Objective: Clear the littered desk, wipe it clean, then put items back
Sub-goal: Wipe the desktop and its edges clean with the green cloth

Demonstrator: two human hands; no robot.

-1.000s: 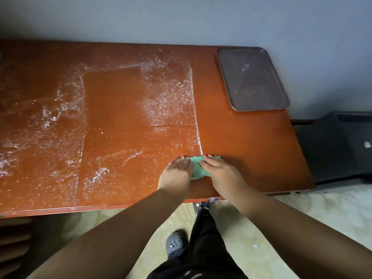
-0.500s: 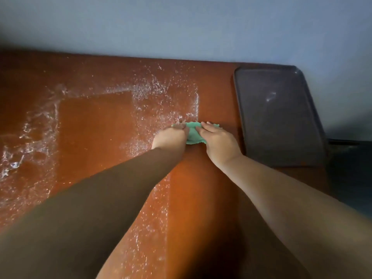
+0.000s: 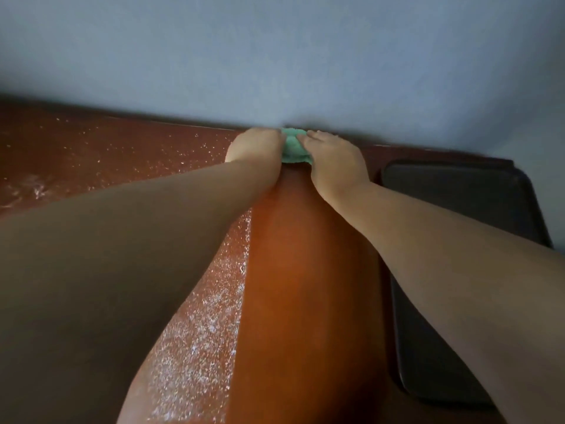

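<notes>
Two hands meet on a green cloth [image 3: 294, 149] at the far edge of the desk [image 3: 308, 286], right where the wood meets the blue-grey wall [image 3: 275, 56]. The left hand [image 3: 254, 147] presses on the cloth's left side; its fingers are foreshortened behind the knuckles, so I cannot tell whether they lie flat or curl over the cloth. The right hand [image 3: 334, 160] rests on the cloth's right side with its fingers stretched out and laid flat on the fabric, pointing toward the left hand. White powder [image 3: 198, 332] speckles the desk on the left, ending in a straight line beside a bare orange-brown strip that runs between the forearms. On the right, a dark tray [image 3: 464, 209] lies flat on the desk, partly under the right forearm.
</notes>
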